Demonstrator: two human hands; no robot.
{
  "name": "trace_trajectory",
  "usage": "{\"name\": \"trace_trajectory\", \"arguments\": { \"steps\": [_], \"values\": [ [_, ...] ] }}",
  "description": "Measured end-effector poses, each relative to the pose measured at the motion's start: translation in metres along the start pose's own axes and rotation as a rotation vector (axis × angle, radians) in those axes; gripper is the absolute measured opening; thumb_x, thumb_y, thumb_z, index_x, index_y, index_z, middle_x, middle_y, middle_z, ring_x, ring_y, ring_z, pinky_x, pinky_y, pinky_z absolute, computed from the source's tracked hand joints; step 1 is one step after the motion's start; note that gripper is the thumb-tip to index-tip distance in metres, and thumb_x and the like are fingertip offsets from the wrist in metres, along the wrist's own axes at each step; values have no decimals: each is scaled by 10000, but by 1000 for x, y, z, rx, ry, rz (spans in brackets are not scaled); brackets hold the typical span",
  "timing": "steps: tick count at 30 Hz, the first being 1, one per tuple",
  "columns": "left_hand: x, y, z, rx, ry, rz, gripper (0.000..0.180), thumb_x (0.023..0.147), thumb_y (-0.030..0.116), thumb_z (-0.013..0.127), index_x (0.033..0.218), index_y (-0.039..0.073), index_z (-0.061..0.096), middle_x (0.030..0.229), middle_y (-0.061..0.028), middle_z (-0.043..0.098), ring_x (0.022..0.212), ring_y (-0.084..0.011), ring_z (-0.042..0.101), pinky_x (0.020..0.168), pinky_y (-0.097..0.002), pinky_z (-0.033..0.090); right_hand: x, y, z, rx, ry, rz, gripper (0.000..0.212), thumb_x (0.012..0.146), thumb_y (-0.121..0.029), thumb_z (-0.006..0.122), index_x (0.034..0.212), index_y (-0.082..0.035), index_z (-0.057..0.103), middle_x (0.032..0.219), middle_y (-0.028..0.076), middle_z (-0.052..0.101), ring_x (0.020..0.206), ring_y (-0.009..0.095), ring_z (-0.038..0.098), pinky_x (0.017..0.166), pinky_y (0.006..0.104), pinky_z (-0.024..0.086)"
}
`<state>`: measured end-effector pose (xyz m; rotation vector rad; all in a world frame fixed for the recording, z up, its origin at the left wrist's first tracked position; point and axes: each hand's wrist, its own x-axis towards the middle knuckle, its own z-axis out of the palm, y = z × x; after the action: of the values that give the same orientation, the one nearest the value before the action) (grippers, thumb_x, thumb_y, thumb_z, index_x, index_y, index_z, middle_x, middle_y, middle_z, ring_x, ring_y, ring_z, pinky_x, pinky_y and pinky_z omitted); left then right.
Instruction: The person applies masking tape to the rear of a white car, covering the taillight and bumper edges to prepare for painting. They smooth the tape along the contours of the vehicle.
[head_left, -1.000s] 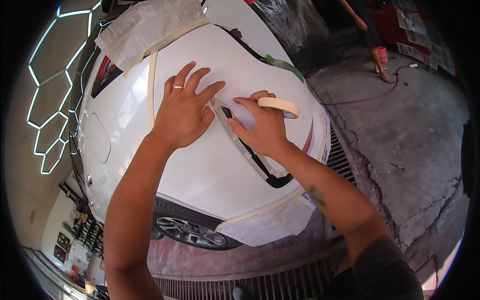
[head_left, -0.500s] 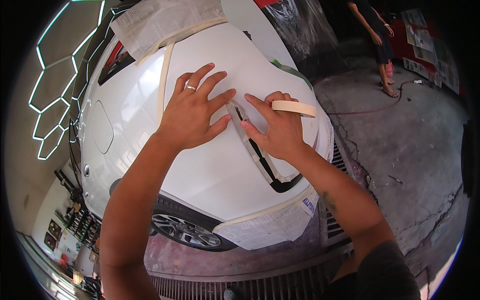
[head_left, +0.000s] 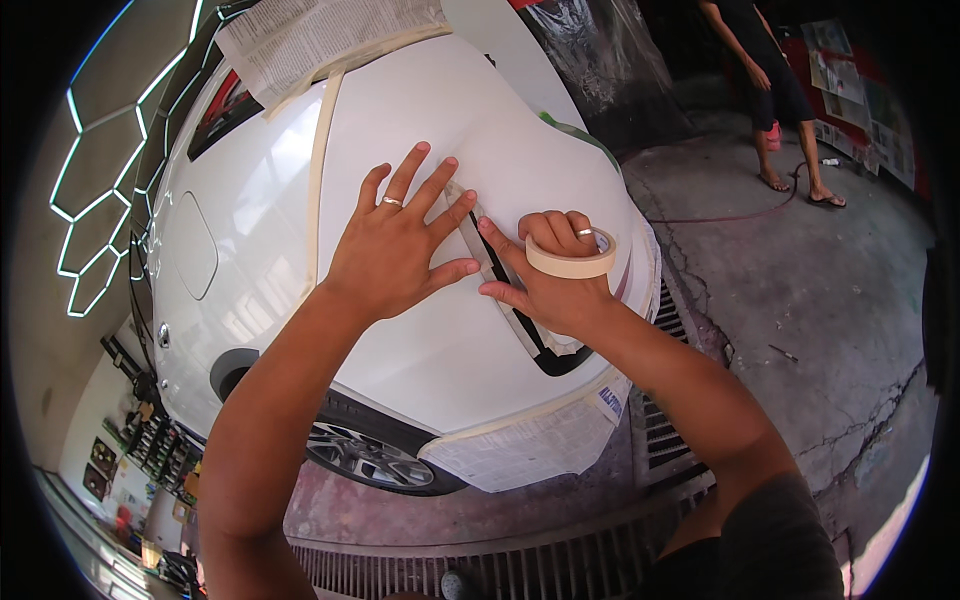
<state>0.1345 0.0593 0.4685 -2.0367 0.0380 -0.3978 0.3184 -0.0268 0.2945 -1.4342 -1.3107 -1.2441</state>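
Note:
Over the white car body (head_left: 425, 365) my left hand (head_left: 390, 250) lies with its fingers spread, a ring on one of them. Its index fingertip touches the top part of a narrow dark opening (head_left: 558, 364) edged with pale masking tape strips (head_left: 521, 322). My right hand (head_left: 560, 298) carries a roll of masking tape (head_left: 570, 266) looped over its curled fingers. The right thumb and index finger reach out to the opening's edge, facing the left hand. Both hands partly cover the upper end of the taped edge.
Newspaper sheets (head_left: 310, 45) are taped over the upper part of the car, and masking paper (head_left: 530, 445) hangs by the wheel (head_left: 375, 455). A floor grate (head_left: 430, 565) runs below. Another person (head_left: 775, 95) stands at the far right near a hose (head_left: 720, 218).
My right hand has shifted slightly left and down, its curled fingers turning with the tape roll. My left hand has slid a little lower along the opening. The other person's legs are now apart.

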Motion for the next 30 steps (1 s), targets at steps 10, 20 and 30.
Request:
{"name": "trace_trajectory", "arguments": {
  "steps": [10, 20, 30],
  "values": [
    [-5, 9, 12, 28, 34, -91, 817, 1039, 640, 647, 1647, 110, 516, 1748, -130, 406, 1683, -374, 207, 1307, -627, 203, 4, -11, -7, 66, -26, -34, 586, 832, -565, 849, 1322, -246, 800, 1042, 8, 544, 1060, 215, 539, 929, 446, 430],
    [13, -1, -2, 20, 117, -202, 742, 1030, 633, 677, 1540, 95, 643, 1709, -125, 439, 1669, -380, 229, 1312, -602, 221, -250, -114, -91, 750, -37, 845, 578, 918, -285, 847, 1404, -8, 702, 1073, 117, 549, 994, 254, 526, 899, 427, 432],
    [4, 31, 15, 231, -125, -66, 1086, 904, 845, 642, 1671, 95, 471, 1700, -132, 455, 1663, -339, 284, 1338, -611, 180, -412, -143, -61, 623, -582, 1207, 525, 902, -253, 843, 1388, -97, 723, 890, 109, 636, 887, 302, 633, 836, 460, 497]
  ]
}}
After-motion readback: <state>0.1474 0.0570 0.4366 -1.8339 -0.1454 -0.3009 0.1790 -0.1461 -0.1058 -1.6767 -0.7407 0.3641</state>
